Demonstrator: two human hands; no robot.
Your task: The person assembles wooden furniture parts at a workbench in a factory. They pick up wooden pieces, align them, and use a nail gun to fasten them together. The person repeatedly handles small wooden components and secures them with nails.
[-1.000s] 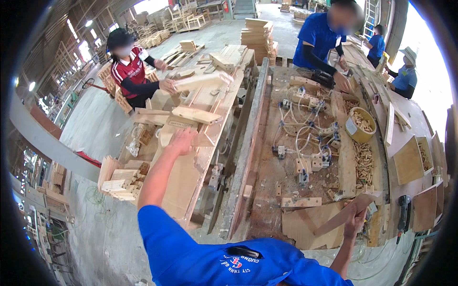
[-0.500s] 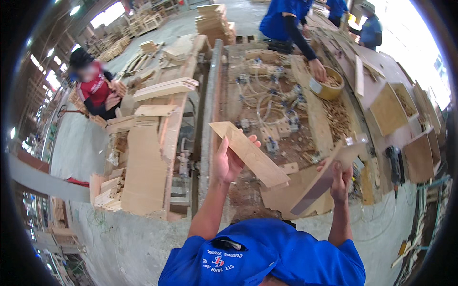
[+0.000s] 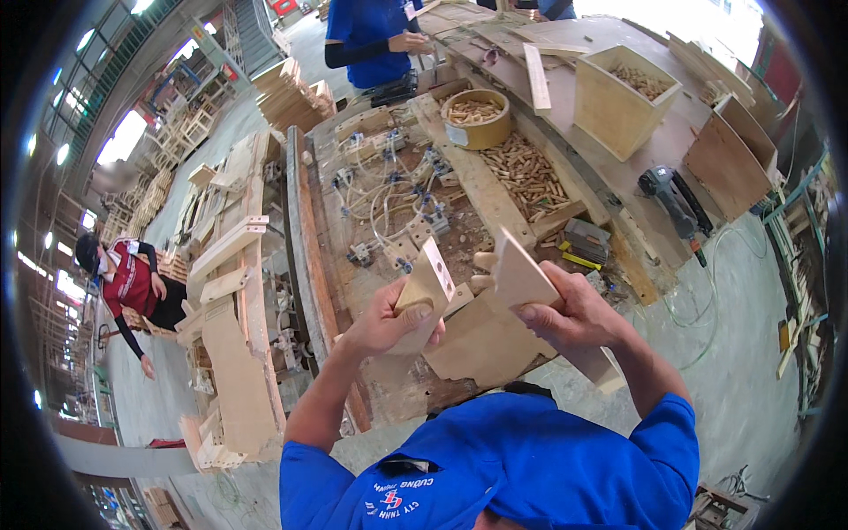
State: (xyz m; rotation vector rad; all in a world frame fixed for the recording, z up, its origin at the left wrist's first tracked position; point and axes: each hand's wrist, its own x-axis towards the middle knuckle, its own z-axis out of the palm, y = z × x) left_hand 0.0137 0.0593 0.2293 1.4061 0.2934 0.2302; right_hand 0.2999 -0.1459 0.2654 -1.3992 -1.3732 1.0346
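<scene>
My left hand is closed round a pale wooden board, tilted so its cut end shows with dark drilled holes. In my right hand is a second wooden board, its slanted end raised and its other end reaching down past my wrist. The two boards face each other, a small gap apart, above the bench. Under them lies a flat brown sheet with a ragged edge. Beyond my hands, clear hoses and small fittings spread over the worktop.
A round tub of wooden dowels stands beside a loose dowel pile. To the right are a wooden box with dowels and a power tool. Stacked boards lie left; one co-worker stands across, another at left.
Both boards have been drawn together and turned, with the left one's drilled end now showing. My view has swung right. The co-worker across has taken a hand out of the dowel tub.
</scene>
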